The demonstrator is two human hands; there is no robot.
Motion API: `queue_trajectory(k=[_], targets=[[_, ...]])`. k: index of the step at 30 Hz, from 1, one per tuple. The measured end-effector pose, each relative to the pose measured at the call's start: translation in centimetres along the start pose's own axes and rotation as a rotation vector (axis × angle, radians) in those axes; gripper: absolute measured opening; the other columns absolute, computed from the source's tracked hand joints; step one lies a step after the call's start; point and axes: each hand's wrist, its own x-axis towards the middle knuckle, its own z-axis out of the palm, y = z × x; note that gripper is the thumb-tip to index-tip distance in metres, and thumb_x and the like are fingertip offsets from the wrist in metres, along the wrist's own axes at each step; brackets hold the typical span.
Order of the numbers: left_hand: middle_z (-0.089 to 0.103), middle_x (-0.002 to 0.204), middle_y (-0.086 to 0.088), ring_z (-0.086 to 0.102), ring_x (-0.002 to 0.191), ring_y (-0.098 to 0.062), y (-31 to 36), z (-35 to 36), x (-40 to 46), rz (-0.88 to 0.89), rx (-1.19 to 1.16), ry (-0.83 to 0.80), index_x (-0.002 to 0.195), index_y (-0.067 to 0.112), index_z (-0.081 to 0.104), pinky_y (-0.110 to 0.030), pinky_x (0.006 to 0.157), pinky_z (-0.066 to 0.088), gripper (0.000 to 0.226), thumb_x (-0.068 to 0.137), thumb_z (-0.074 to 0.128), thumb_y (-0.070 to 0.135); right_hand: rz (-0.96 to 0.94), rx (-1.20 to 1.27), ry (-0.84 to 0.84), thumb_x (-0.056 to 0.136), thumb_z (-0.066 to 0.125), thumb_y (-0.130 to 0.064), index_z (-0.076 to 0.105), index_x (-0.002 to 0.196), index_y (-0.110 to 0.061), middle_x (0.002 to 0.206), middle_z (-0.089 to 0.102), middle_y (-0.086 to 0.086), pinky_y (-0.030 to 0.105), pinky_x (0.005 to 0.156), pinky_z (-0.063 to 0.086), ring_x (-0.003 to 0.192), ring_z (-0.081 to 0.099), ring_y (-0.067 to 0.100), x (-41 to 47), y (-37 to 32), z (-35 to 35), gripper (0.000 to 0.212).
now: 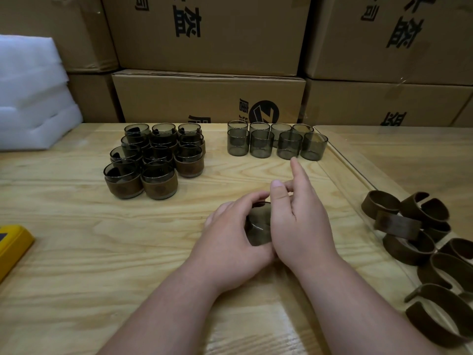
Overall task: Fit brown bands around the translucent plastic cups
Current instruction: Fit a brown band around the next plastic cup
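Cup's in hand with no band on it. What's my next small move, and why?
Probably reach the right hand to the loose brown bands piled at the right and pick one. The cup held by the left hand looks bare, and the right hand's fingers hold no band.

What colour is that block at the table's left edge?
Yellow. The block sits at the left edge of the wooden table, clearest in the head view.

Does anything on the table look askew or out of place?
Mostly the brown bands: they lie in a loose, overlapping heap at the right, unlike the plain cups standing in two rows. The banded cups are crowded and stacked unevenly. Nothing looks spilled or broken.
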Motion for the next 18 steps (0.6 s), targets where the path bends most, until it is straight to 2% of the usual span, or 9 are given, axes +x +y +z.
queue_trajectory(k=[2,4,6,9,12,15,18], targets=[[0.056,0.128,0.034,0.045,0.128,0.004,-0.1,0.1,0.1,-0.009,0.003,0.002,0.137,0.061,0.040,-0.041,0.113,0.039,0.077,0.069,0.075,0.051,0.002,-0.058,-0.044,0.092,0.023,-0.064,0.044,0.152,-0.033,0.132,0.054,-0.015,0.028,0.093,0.038,0.124,0.051,0.007,-0.1,-0.2,-0.1,0.070],[0.060,0.126,0.031,0.050,0.127,-0.002,-0.3,0.1,0.2,-0.007,-0.009,-0.006,0.136,0.057,0.044,-0.043,0.112,0.042,0.074,0.069,0.074,0.049,0.018,-0.111,-0.091,0.091,0.014,-0.070,0.062,0.130,-0.034,0.131,0.055,-0.013,0.032,0.087,0.044,0.115,0.057,0.011,-0.3,-0.3,-0.2,0.072],[0.063,0.128,0.027,0.055,0.128,-0.008,-0.3,0.2,0.3,-0.005,-0.025,-0.011,0.138,0.053,0.047,-0.043,0.112,0.042,0.075,0.069,0.075,0.048,0.054,-0.122,-0.096,0.092,0.014,-0.068,0.067,0.113,-0.033,0.120,0.055,-0.011,0.033,0.079,0.041,0.096,0.055,0.008,-0.2,-0.3,-0.2,0.067],[0.061,0.130,0.026,0.053,0.131,-0.008,-0.6,0.3,0.3,-0.016,-0.032,0.002,0.140,0.052,0.046,-0.041,0.114,0.041,0.078,0.068,0.075,0.052,0.091,-0.077,-0.049,0.097,0.022,-0.059,0.066,0.104,-0.028,0.113,0.057,-0.008,0.032,0.077,0.036,0.090,0.049,0.006,0.1,0.1,-0.3,0.054],[0.057,0.126,0.033,0.049,0.131,-0.001,-0.7,0.4,0.2,-0.030,-0.012,0.022,0.138,0.057,0.043,-0.038,0.115,0.039,0.079,0.065,0.074,0.058,0.100,-0.007,0.009,0.098,0.031,-0.052,0.067,0.106,-0.023,0.114,0.061,-0.006,0.028,0.078,0.035,0.096,0.050,0.005,0.3,0.5,-0.1,0.047],[0.054,0.123,0.038,0.049,0.129,0.001,-0.7,0.4,0.3,-0.029,-0.011,0.025,0.136,0.061,0.040,-0.037,0.115,0.040,0.079,0.066,0.075,0.057,0.100,0.019,0.062,0.102,0.044,-0.042,0.068,0.123,-0.022,0.123,0.062,-0.008,0.023,0.086,0.035,0.103,0.048,0.000,0.4,0.9,0.1,0.037],[0.055,0.125,0.036,0.049,0.129,0.001,-0.7,0.4,0.3,-0.021,-0.019,0.032,0.135,0.062,0.038,-0.037,0.114,0.041,0.078,0.066,0.074,0.058,0.065,0.036,0.098,0.103,0.050,-0.036,0.065,0.130,-0.019,0.123,0.060,-0.011,0.011,0.086,0.033,0.107,0.047,-0.003,0.4,0.9,0.3,0.036]])
